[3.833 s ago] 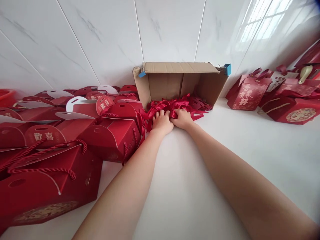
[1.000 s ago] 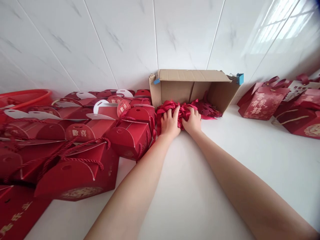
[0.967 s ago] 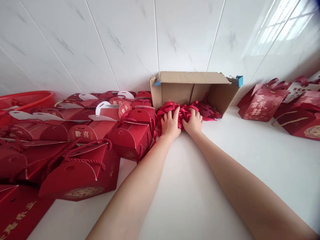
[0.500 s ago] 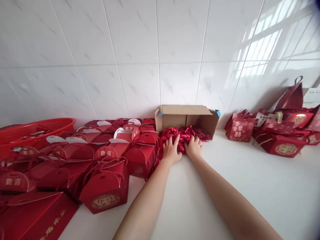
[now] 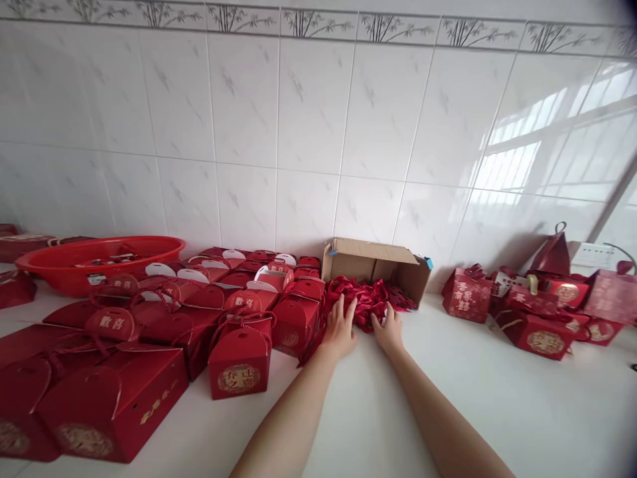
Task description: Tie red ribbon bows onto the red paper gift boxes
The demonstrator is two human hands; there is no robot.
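Observation:
A heap of shiny red ribbon (image 5: 363, 293) spills from the mouth of a cardboard box (image 5: 373, 251) lying on its side against the wall. My left hand (image 5: 340, 328) rests on the near left edge of the heap, fingers spread. Touching the heap's near right edge is my right hand (image 5: 390, 328), its fingers also apart. Neither hand is closed round any ribbon that I can see. Just left of my left hand stands a red gift box (image 5: 297, 320), with more ribbon hanging down between the two.
Rows of red gift boxes (image 5: 239, 373) with rope handles cover the left side. Behind them is a red plastic basin (image 5: 99, 269) with small items inside. Several red gift bags and boxes (image 5: 540, 335) cluster at the right. A white tiled wall (image 5: 308, 199) bounds the white tabletop (image 5: 448, 372).
My view has tilted up and shows more wall and more boxes. Both hands stay at the ribbon heap; the right hand sits slightly lower against its edge.

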